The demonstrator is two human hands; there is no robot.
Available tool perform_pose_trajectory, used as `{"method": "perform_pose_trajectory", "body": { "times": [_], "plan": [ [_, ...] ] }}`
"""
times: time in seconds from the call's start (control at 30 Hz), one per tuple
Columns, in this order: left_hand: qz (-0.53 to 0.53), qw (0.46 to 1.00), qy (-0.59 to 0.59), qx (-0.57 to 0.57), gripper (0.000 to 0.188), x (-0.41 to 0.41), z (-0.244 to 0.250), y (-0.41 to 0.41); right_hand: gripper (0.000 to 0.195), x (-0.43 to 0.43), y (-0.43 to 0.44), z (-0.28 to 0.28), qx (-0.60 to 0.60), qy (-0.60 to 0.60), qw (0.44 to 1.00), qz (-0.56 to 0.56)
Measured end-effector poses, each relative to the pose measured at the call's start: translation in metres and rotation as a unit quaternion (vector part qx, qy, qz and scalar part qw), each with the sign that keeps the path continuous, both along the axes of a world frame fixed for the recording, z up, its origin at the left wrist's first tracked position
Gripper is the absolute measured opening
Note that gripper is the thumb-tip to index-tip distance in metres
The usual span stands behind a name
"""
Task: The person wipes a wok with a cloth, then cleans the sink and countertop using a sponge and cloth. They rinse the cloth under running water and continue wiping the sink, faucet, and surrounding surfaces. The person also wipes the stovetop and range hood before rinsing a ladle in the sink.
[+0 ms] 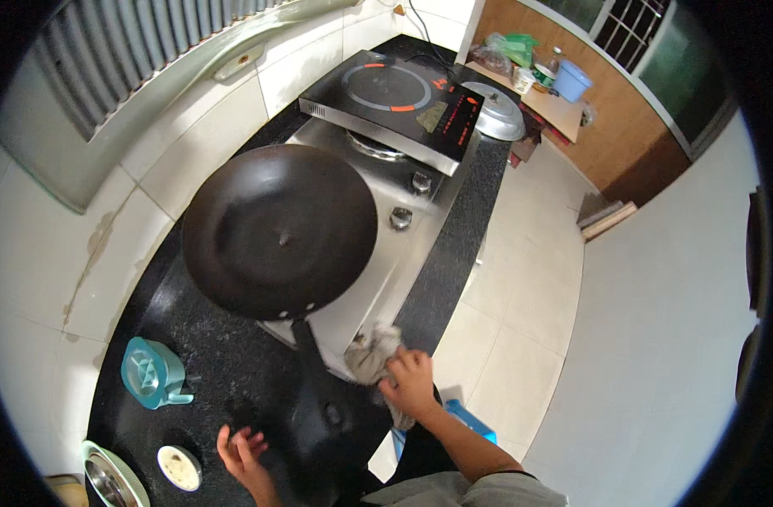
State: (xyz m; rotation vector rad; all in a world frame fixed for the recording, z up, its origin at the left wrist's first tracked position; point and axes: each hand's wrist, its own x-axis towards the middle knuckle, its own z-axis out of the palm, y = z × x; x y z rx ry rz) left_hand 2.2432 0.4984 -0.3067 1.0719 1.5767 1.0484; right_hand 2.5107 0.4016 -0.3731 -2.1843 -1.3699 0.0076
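My right hand is closed on a crumpled grey cloth, which lies at the near corner of the stainless steel gas stove. A dark wok sits on the stove, its black handle pointing towards me. To the left of the handle, my left hand is held over the black countertop with fingers apart, holding nothing. Near it stands a small white bowl with pale contents.
An induction cooker rests on the stove's far part, with a metal lid beside it. A teal-lidded container and a green-rimmed basket with a metal bowl stand left. White tiles line the wall.
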Motion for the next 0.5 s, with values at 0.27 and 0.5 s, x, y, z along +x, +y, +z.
{"method": "perform_pose_trajectory", "body": {
  "times": [0.27,0.5],
  "plan": [
    [0.0,0.986,-0.134,-0.101,0.024,0.061,-0.061,-0.093,0.032,0.312,0.057,-0.022,0.055,-0.135,0.98,-0.135],
    [-0.172,0.983,0.067,-0.015,0.021,0.241,0.002,-0.098,0.027,0.502,0.035,-0.016,0.065,0.036,0.938,-0.338]
  ]
}}
